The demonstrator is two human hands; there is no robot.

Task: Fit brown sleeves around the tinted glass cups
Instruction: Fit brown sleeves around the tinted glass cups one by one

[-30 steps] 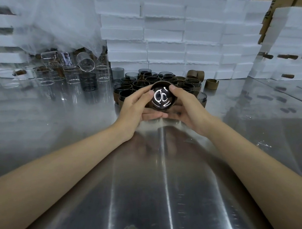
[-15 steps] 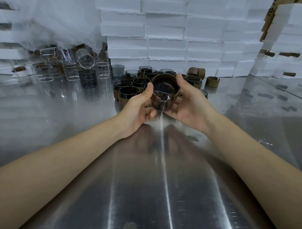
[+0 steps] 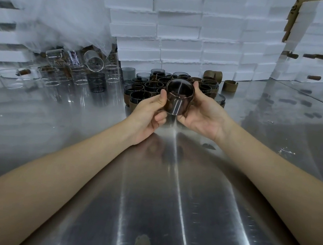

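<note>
Cup (image 3: 179,96) has turned since the earlier frame: mouth now up, axis near upright. Table (image 3: 170,200) lies below the grip, sleeved cups (image 3: 145,90) just beyond. Left hand (image 3: 150,111) and right hand (image 3: 202,114) clasp its sides, equally near. Sleeve (image 3: 174,106) appears seated.

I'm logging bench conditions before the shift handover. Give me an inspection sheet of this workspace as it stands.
Surface: shiny steel table, streaked with reflections.
Job's things: tinted glass cup held above the table, brown sleeve apparently around it; group of sleeved dark cups standing behind it; loose brown sleeves further right.
Clutter: clear glass cups at left, some tipped, under translucent plastic film.
Grips: left hand and right hand both curl round the held cup.
Cables: nothing seen.
Surroundings: stacked white foam blocks along the back.
</note>
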